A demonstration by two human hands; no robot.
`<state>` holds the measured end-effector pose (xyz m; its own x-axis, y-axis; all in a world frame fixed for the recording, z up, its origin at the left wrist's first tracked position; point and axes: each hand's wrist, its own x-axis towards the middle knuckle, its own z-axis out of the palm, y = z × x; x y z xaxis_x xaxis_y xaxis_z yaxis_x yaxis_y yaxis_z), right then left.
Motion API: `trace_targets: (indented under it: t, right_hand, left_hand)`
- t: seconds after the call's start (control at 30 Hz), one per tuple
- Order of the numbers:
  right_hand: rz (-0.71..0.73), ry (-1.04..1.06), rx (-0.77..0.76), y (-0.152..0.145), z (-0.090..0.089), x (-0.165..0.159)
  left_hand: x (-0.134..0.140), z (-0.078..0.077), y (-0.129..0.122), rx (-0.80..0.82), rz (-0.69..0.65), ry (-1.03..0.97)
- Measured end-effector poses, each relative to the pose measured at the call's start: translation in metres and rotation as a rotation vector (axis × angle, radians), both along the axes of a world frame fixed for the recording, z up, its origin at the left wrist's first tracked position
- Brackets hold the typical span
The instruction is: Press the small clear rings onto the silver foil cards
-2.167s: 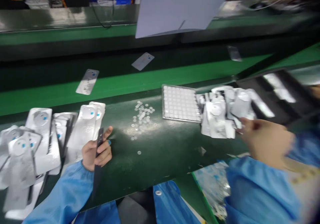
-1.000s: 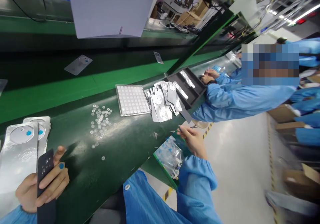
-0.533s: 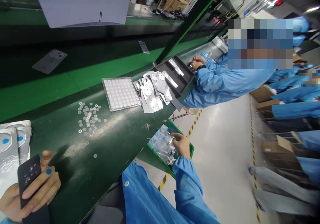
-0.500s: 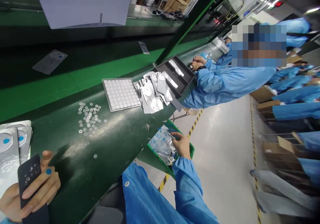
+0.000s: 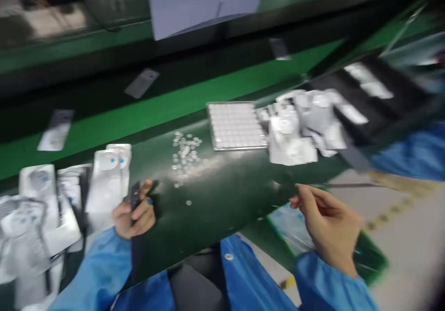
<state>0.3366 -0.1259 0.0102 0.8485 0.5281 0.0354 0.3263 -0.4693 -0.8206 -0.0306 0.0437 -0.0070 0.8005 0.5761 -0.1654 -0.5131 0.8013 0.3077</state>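
My left hand (image 5: 134,216), at the table's left part, is wrapped round a dark flat piece (image 5: 135,195) held upright. A blue dot sticks to one of its fingers. Silvery flat pouches (image 5: 107,176) with blue dots lie just behind that hand. Over the table's front edge at the right, above a green bin (image 5: 371,255) of clear plastic scraps, hovers my right hand (image 5: 330,223). Its fingers are curled and closed; blur hides whether anything small is in them. Small pale discs (image 5: 186,153) are scattered on the green table (image 5: 236,186) between the hands.
Behind the discs stands a clear tray (image 5: 238,125) of white round pieces. Right of it are a heap of silvery pouches (image 5: 288,130) and a black divided box (image 5: 375,93). More pouches (image 5: 31,218) cover the far left. A co-worker's blue sleeve (image 5: 413,153) shows at the right.
My view has turned left, so the table's things sit further right and more pouches show. My right hand has risen from the bin, its fingers now curled. My left hand still holds the dark piece.
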Motion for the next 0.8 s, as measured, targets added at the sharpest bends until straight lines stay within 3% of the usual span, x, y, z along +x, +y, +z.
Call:
trace_targets:
  t: [0.13,0.23,0.33,0.57,0.7,0.8]
  right_hand:
    - [0.748,0.575,0.074,0.064,0.01,-0.114]
    - [0.973,0.673,0.202,0.099,0.012,-0.176]
    - [1.027,0.56,0.31,0.111,0.008,-0.193]
    - [1.013,0.2,0.579,0.099,0.005,-0.184]
    - [0.996,0.214,0.519,0.099,0.007,-0.185]
    - [0.869,0.447,0.369,0.102,0.008,-0.174]
  left_hand:
    - [0.009,0.008,-0.001,0.085,-0.002,0.023]
    - [0.005,0.005,-0.005,0.107,-0.022,0.037]
    - [0.005,0.001,-0.01,0.107,-0.029,0.035]
    - [0.012,-0.011,-0.014,0.123,0.017,0.161]
    - [0.011,-0.007,-0.012,0.083,0.019,0.212]
    - [0.009,0.003,-0.008,0.019,0.049,0.196]
